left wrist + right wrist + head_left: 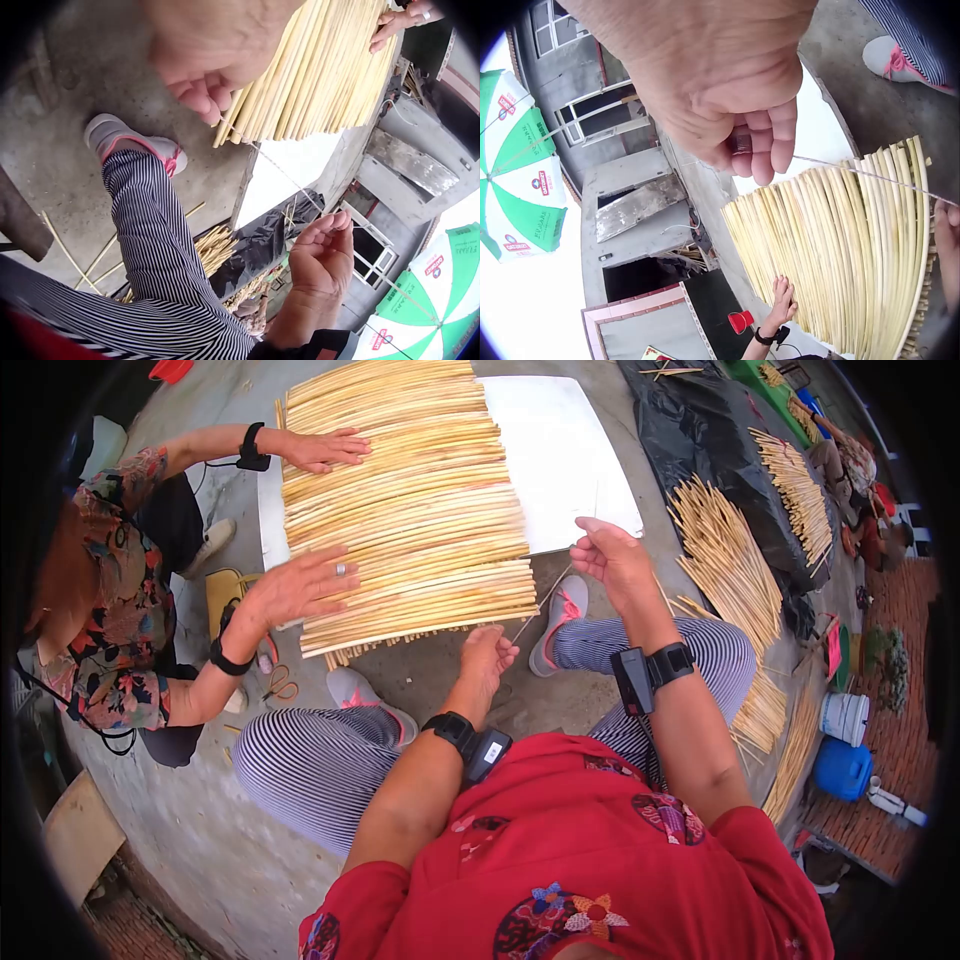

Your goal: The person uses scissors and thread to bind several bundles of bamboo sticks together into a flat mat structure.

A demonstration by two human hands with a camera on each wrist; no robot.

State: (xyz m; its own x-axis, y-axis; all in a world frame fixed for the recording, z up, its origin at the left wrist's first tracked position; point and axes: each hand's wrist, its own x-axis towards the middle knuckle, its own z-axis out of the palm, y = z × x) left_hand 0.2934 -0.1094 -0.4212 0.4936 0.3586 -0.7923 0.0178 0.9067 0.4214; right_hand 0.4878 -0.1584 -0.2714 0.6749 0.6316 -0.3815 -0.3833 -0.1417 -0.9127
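Observation:
A mat of pale yellow stalks [410, 520] lies side by side in front of me. My left hand [487, 658] is at its near edge, thumb and fingers pinching a thin string [274, 161]. My right hand [608, 555] is raised to the right of the mat's near corner, fingers curled in and gripping the same string [855, 171]. Between both hands the string runs straight, and a length goes on past the right hand. Another person's two hands, one far hand [325, 450] and one ringed hand [300, 588], rest on the mat's left side.
A white board [565, 460] lies under the mat. Loose stalk piles [730, 560] lie at the right, by black plastic sheeting [690, 430]. Scissors [281, 682] are on the floor at the left. My knees and shoes [565, 622] are close below the mat.

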